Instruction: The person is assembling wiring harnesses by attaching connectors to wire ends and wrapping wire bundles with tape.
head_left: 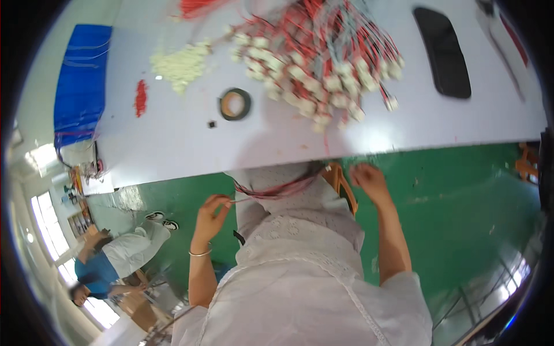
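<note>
A bundle of thin red and dark wires lies across my lap, just below the table's front edge. My left hand is at the bundle's left end, thumb and finger pinched on a thin wire. Off to the right of my lap, my right hand is raised with its fingers curled in. It is blurred, and anything between those fingers is too small to make out. On the table ahead lies a large pile of red, black and grey wires with white connectors.
The white table holds loose pale connectors, small red pieces, a tape roll, a black phone-like slab and a blue sheet. An orange-brown stool stands below. Another person sits at far left.
</note>
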{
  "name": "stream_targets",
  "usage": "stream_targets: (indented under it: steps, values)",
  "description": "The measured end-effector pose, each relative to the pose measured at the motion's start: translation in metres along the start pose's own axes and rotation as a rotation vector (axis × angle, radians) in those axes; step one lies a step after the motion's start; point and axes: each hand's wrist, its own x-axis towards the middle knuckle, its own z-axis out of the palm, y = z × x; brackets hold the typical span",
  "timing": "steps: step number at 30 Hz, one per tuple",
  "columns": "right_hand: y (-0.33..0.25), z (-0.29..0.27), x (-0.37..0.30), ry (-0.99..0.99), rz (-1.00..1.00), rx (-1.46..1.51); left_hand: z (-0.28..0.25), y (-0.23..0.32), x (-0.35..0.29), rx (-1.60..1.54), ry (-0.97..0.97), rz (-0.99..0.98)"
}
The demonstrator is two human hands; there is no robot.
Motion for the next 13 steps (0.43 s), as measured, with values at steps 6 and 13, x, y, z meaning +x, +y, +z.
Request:
stream_targets:
  steps: [6,13]
  values:
    - [-0.191,-0.045,-0.046,-0.008,-0.474,0.098,-0.002,0.046,0.018,-0.125,0.191,-0.024]
    - [-0.336,-0.019,0.042,0.211,-1.057,-0.738,-0.003,0.071,0.028,-0.143,0.361,0.107]
